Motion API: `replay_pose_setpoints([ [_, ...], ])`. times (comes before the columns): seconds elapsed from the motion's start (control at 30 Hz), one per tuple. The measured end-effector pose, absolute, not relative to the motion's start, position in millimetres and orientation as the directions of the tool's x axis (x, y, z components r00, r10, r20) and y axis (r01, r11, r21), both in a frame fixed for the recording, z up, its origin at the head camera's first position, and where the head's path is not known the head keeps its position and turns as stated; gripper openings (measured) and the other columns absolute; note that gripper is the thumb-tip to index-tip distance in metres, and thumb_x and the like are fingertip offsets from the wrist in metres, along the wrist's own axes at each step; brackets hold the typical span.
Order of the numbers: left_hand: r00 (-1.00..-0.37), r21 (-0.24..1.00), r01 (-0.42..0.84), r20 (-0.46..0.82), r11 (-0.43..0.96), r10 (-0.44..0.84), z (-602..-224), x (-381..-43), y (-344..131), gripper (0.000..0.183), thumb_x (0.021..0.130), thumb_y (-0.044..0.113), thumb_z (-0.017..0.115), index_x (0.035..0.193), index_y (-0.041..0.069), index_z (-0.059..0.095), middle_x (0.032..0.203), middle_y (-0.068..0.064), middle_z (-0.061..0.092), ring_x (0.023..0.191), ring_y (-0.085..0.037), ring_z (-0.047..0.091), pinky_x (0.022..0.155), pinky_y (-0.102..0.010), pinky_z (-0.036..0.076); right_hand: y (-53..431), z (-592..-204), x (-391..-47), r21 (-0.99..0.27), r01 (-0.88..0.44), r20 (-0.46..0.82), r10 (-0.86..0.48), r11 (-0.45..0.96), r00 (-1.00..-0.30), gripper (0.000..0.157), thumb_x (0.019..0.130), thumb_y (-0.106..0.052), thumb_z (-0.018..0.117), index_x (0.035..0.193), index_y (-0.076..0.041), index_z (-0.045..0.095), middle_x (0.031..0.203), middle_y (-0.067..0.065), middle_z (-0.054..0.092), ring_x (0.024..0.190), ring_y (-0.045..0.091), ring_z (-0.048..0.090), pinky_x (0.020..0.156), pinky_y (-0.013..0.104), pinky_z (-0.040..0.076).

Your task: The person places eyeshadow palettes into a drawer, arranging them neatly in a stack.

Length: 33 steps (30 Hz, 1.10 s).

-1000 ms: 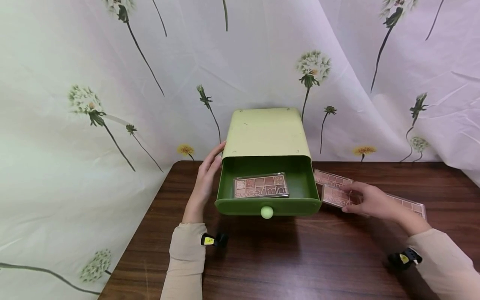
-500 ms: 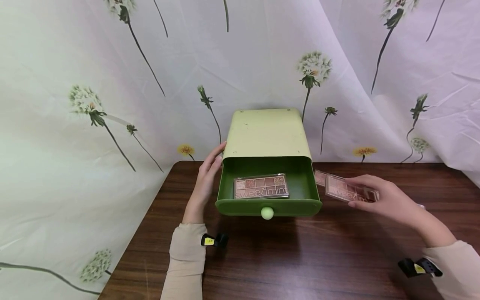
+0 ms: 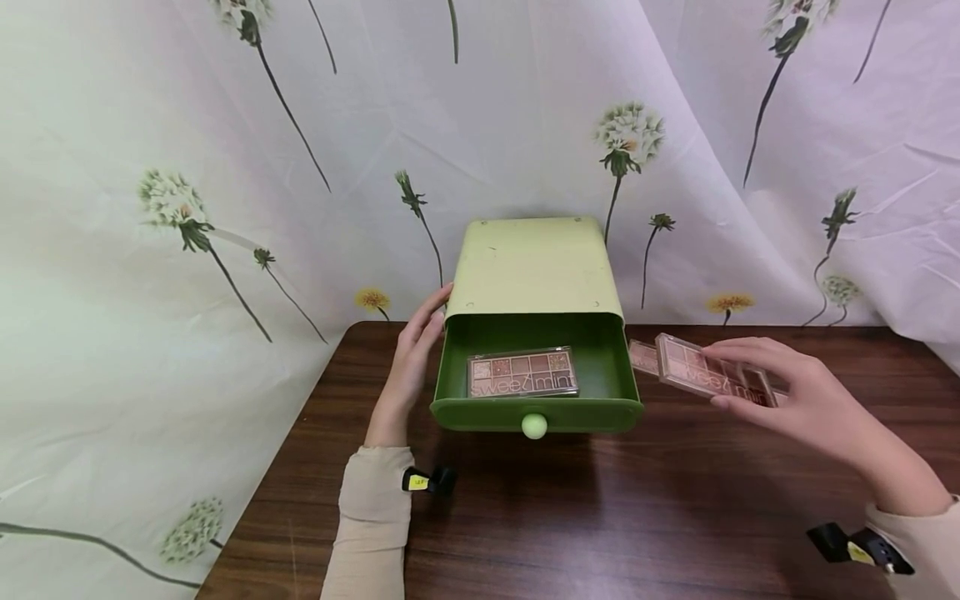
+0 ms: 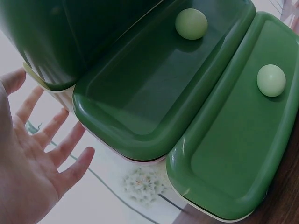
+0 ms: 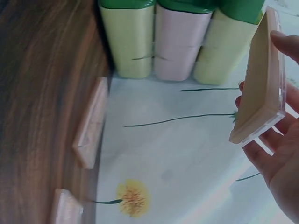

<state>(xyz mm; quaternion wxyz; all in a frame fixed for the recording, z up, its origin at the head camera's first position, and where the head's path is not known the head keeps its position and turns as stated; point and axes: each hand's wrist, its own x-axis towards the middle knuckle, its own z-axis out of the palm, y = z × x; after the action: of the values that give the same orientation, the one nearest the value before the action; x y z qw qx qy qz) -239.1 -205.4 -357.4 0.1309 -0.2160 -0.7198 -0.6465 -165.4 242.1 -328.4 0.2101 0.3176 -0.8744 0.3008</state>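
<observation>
A small cabinet (image 3: 536,267) with stacked green drawers stands on the table. Its top drawer (image 3: 536,414), with a pale round knob, is pulled out, and an eyeshadow palette (image 3: 521,375) lies inside. My left hand (image 3: 407,362) touches the cabinet's left side with spread, mostly straight fingers (image 4: 70,140). Right of the drawer, my right hand (image 3: 798,396) pinches another eyeshadow palette (image 3: 701,367) between thumb and fingers. That palette is raised and tilted, its plain back (image 5: 256,79) showing in the right wrist view.
Two more palettes lie on the brown table (image 3: 675,517): one palette (image 5: 91,123) close to the cabinet, the other palette (image 5: 67,207) farther right. The lower drawers (image 4: 233,135) are closed. A flower-printed cloth (image 3: 525,108) hangs behind the table.
My right hand has lifted the palette off the table and drawn it slightly right and toward me, tilting it. My left hand and the cabinet have stayed in place.
</observation>
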Motion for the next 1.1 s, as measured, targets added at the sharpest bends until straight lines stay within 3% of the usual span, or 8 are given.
replay_pose_setpoints([
  [0.37,-0.88,0.883,0.465,0.454,0.062,0.139,-358,-239,-205,0.046,0.107,0.025,0.041,0.151,0.015,0.043,0.153,0.0,0.04,0.137,-0.015,0.037,0.102,-0.042,0.034,224,-306,-155,-0.392,-0.785,0.669,-0.437,0.479,-0.601,0.063,0.064,0.011,0.082,0.123,-0.004,0.069,0.121,0.007,0.066,0.118,0.009,0.054,0.1,0.016,0.036],
  [0.7,-0.879,0.88,0.47,0.458,0.069,0.133,-357,-239,-205,0.046,0.107,0.026,0.041,0.151,0.015,0.044,0.152,0.0,0.041,0.137,-0.014,0.037,0.102,-0.042,0.034,197,-287,-151,-0.409,-0.841,0.715,-0.447,0.355,-0.537,0.052,0.068,0.006,0.083,0.118,0.003,0.069,0.121,0.015,0.065,0.116,0.017,0.055,0.099,0.021,0.04],
  [0.97,-0.876,0.878,0.474,0.463,0.067,0.136,-357,-239,-205,0.046,0.107,0.024,0.041,0.151,0.013,0.043,0.153,-0.001,0.04,0.137,-0.015,0.037,0.101,-0.04,0.035,174,-285,-152,-0.441,-0.818,0.692,-0.441,0.37,-0.572,0.054,0.068,0.008,0.082,0.119,-0.007,0.072,0.122,0.006,0.067,0.116,0.015,0.055,0.098,0.021,0.038],
  [1.1,-0.875,0.877,0.476,0.465,0.069,0.135,-357,-239,-204,0.046,0.106,0.024,0.041,0.151,0.014,0.044,0.153,-0.001,0.04,0.136,-0.015,0.038,0.101,-0.04,0.035,160,-284,-154,-0.423,-0.839,0.7,-0.464,0.343,-0.543,0.052,0.07,0.004,0.083,0.12,-0.009,0.072,0.122,0.006,0.067,0.116,0.016,0.055,0.098,0.022,0.038],
])
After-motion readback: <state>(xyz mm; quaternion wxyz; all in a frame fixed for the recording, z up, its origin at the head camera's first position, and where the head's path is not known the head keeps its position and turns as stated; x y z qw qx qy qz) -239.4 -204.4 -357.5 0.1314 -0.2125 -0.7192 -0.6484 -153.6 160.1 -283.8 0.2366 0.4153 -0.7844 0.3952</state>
